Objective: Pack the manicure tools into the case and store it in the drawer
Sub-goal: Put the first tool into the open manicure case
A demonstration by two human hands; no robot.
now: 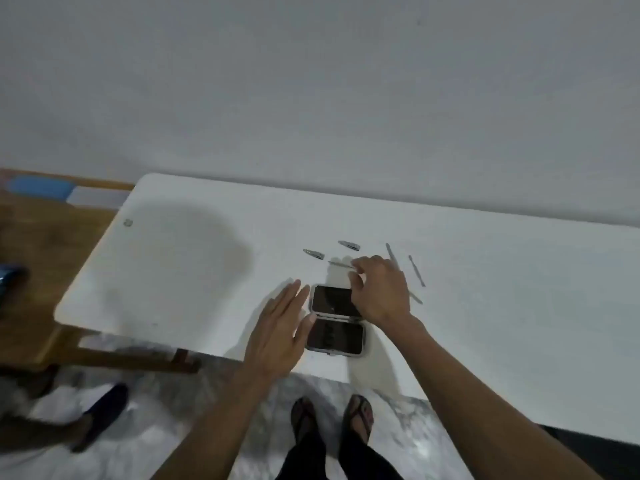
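Observation:
An open manicure case (337,318) with dark lining lies near the front edge of the white table (173,271). My left hand (280,332) lies flat with straight fingers just left of the case, its thumb at the case's hinge. My right hand (379,292) hovers over the case's far half and pinches a thin metal tool (341,264) at its tip. Two nail clippers (313,254) (349,245) lie beyond the case. Two slim metal sticks (393,256) (416,270) lie to the right, one partly hidden under my right hand.
A wooden bench (41,258) stands left of the table, with a blue and grey item (69,192) on its far end. My sandalled feet (330,420) stand on marbled floor below the table's front edge. Another person's shoe (100,415) shows at lower left.

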